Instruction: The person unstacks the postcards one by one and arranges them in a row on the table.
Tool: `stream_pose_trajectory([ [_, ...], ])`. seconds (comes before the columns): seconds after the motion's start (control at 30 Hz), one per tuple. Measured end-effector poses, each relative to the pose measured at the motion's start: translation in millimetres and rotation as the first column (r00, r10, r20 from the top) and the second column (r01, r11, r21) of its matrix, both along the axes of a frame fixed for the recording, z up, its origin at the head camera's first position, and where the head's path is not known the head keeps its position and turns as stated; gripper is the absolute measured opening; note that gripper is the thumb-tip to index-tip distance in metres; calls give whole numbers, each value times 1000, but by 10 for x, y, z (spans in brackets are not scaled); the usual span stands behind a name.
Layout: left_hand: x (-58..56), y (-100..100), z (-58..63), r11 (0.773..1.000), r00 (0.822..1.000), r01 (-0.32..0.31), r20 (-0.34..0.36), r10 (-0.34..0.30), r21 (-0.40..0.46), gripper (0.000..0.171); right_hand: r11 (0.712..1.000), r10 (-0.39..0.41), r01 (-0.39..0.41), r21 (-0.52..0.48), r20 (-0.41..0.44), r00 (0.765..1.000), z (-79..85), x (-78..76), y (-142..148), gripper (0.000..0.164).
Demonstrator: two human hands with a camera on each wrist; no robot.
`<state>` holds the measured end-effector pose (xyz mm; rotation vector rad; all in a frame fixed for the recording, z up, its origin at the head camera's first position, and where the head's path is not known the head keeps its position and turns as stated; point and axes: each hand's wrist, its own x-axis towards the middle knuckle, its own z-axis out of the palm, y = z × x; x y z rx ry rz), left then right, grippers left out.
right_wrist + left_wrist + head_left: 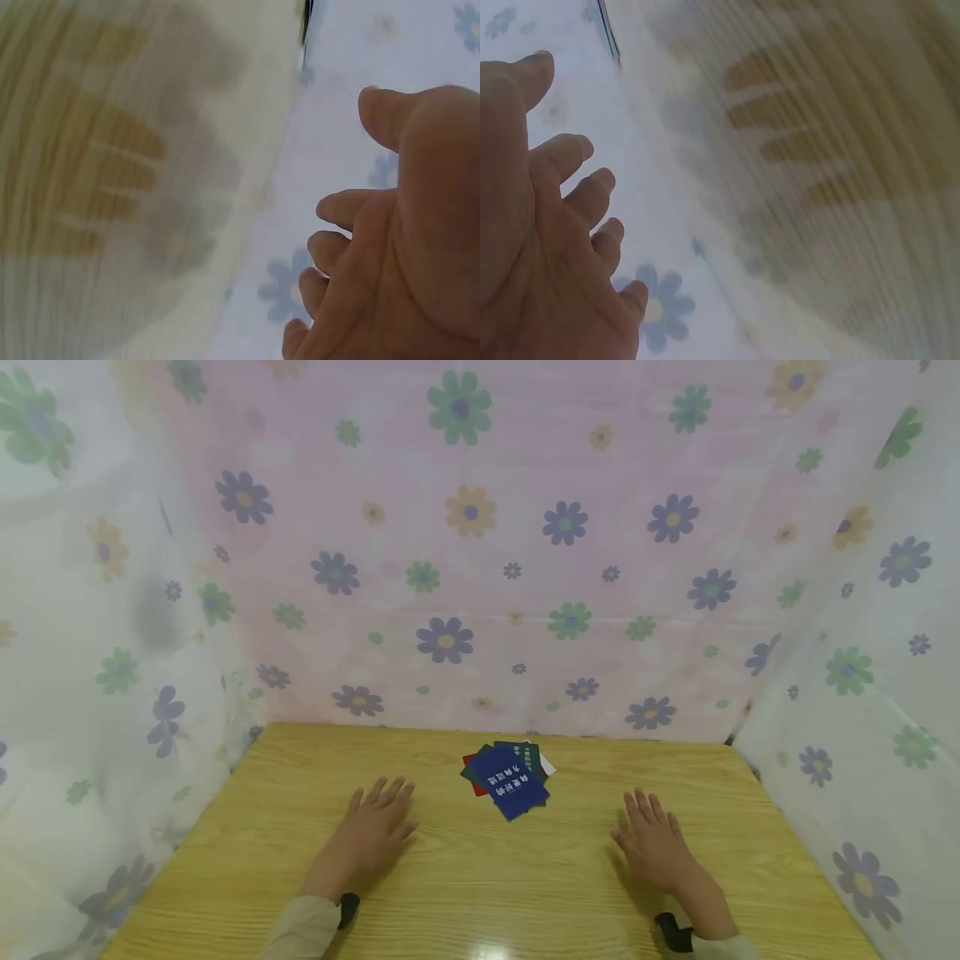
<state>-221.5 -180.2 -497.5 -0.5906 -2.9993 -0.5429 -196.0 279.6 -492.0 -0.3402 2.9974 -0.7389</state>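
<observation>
Several small cards or booklets lie in a fanned, overlapping pile on the wooden table, with a dark blue one [504, 781] with white characters on top. Green ones [534, 760] show behind it, a red corner [470, 759] pokes out at the left and a white corner [548, 766] at the right. To the left of the pile my left hand [372, 827] hovers palm down, fingers spread and holding nothing. My right hand [654, 843] is on the other side, also palm down with extended fingers and nothing held. Both wrist views show the palms and the fingers' reflections on the glossy tabletop.
The light wood table [480, 877] reaches back to a pink flowered sheet [480, 568]. White flowered sheets hang along the left side [112, 627] and the right side [862, 635]. Dark bands sit on both wrists.
</observation>
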Motion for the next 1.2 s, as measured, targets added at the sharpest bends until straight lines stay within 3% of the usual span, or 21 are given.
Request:
stream_pose_trajectory([
  [0.3,-213,339,-56,998,997,64,48,-64,13,61,990,139,-138,-9,78,987,-37,-51,-467,70],
  [0.83,-720,833,-125,984,982,178,70,-176,-23,56,952,301,-296,-81,69,951,-112,-331,-1037,63],
  [1.0,-794,921,-121,983,981,181,76,-179,-12,55,945,322,-315,-85,91,942,-133,-405,-1112,63],
  [1.2,-800,1003,-133,983,979,182,101,-177,-33,52,952,304,-296,-83,115,946,-169,-446,-1133,60],
])
